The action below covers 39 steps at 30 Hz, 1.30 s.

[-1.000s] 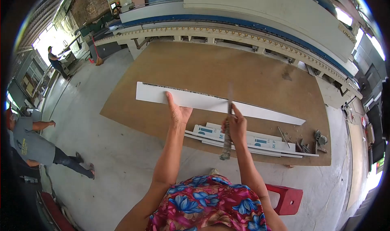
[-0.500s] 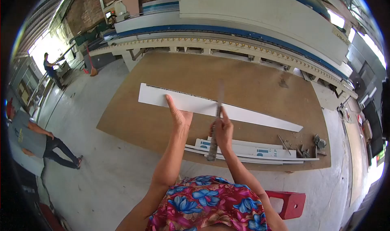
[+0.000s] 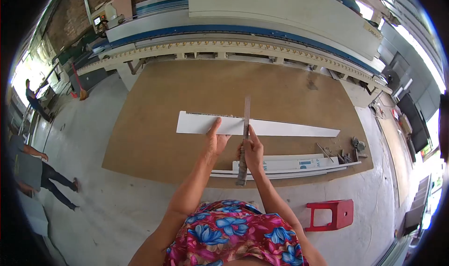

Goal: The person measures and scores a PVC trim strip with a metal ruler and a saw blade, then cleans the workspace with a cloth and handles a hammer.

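A long white tapered strip (image 3: 280, 128), wide at its left end and narrow at its right, lies across both hands above the brown board (image 3: 159, 88). My left hand (image 3: 216, 142) grips its lower edge, thumb on the white face and fingers beneath. My right hand (image 3: 252, 153) is closed around the wrapped handle of a long flat-bladed tool (image 3: 247, 109). The blade crosses the strip's upper edge and points away from me. Dark, rough material runs along that edge, left of the blade.
White strips with blue print (image 3: 299, 163) lie near the board's front edge, with metal tools (image 3: 358, 144) at their right. A red stool (image 3: 330, 214) stands on the floor. A long machine (image 3: 224, 43) spans the back. Two people (image 3: 37, 167) (image 3: 35, 100) are at the left.
The strip's left end has moved right and down, and the strip lies more level. The blade is less blurred. The view has shifted, and the nearer person has moved toward the left edge.
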Tool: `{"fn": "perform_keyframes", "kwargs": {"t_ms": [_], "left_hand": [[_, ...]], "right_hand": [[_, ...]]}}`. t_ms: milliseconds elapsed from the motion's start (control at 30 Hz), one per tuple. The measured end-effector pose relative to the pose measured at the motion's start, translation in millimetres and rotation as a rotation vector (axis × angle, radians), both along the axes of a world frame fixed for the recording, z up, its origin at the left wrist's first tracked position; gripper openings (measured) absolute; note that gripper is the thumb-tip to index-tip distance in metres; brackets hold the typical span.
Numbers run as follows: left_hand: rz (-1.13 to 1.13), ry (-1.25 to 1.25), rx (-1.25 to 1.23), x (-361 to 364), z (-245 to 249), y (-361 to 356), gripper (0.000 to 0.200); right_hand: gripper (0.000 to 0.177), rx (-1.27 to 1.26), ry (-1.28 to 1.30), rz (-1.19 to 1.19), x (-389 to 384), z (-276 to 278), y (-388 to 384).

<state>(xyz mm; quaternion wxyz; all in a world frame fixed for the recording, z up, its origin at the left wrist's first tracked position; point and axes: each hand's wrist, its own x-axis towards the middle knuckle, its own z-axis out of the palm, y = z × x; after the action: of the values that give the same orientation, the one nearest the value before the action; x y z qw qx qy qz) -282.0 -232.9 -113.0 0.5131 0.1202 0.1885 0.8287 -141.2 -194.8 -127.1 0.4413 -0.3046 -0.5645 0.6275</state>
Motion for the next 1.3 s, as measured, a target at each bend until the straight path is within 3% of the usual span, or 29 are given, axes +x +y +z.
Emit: {"fn": "perform_keyframes", "kwargs": {"t_ms": [200, 367, 467, 600, 733, 900, 1033, 1133, 1300], "left_hand": [[-0.096, 0.027, -0.056, -5, -17, -7, 0.042], [-0.172, 0.027, -0.069, -15, -32, -9, 0.032], [-0.225, 0.091, -0.077, -19, -35, -15, 0.025], [-0.320, 0.146, 0.008, -27, -48, -17, 0.020], [-0.367, 0.189, -0.007, -33, -52, -19, 0.020], [-0.355, 0.205, -0.001, -33, -58, -22, 0.021], [-0.358, 0.230, -0.044, -29, -41, -30, 0.021], [-0.333, 0.237, -0.032, -27, -45, -28, 0.025], [-0.369, 0.228, -0.069, -35, -82, -22, 0.024]], "right_hand": [[0.049, -0.107, 0.148, -0.277, 6, -29, 12], [0.048, 0.009, -0.055, 0.049, -10, 7, -29], [0.049, -0.030, -0.090, 0.023, 2, 22, -34], [0.049, -0.210, -0.054, -0.191, 30, 15, -12], [0.047, -0.134, -0.231, -0.004, 24, 30, -32], [0.047, -0.045, -0.232, 0.162, 0, 55, -79], [0.048, -0.145, -0.054, -0.126, 9, 22, -57], [0.047, -0.132, -0.081, -0.140, 0, 16, -61], [0.046, 0.059, -0.182, 0.146, -34, 46, -100]]}}
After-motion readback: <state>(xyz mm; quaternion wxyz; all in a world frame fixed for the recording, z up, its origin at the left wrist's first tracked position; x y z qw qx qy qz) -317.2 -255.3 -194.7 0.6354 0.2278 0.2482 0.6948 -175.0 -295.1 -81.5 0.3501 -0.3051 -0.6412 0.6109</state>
